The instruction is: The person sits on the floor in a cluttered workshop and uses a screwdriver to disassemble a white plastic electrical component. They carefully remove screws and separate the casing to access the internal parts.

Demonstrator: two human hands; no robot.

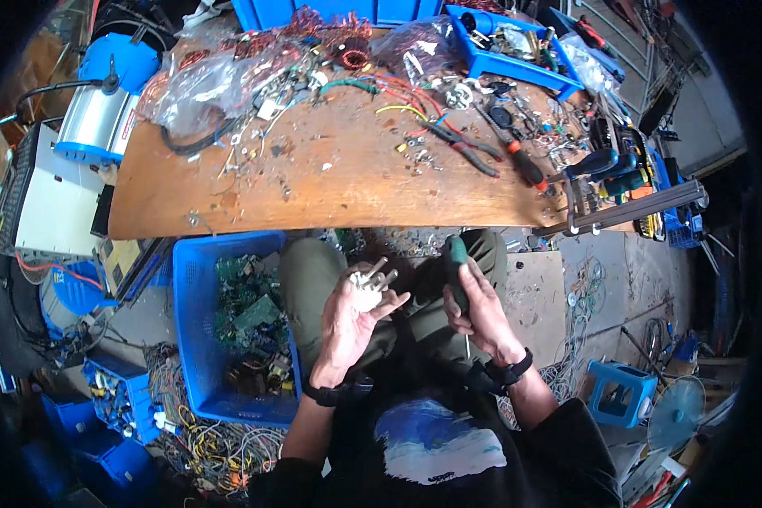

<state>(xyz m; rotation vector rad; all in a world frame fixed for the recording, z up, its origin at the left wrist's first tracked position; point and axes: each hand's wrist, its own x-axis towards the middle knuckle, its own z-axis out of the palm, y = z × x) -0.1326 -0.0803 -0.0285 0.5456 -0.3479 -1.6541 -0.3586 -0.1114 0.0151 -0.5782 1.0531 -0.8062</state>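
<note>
My left hand (347,326), raised over my lap, grips a small white plug-like part (366,295) with metal prongs sticking up; some of its fingers curl around it, others stick out to the right. My right hand (483,315) is closed around the dark green handle (456,262) of a tool, probably a screwdriver, whose thin metal shaft (467,345) points down toward me. The two hands are apart, between my knees and in front of the bench edge.
The wooden bench (313,199) carries pliers (474,157), an orange-black screwdriver (529,169), wires, scraps and a blue tray (559,83). A blue bin (195,330) of circuit boards stands left of my legs. A blue-silver machine (97,118) is at left. Tangled cables (220,449) lie on the floor.
</note>
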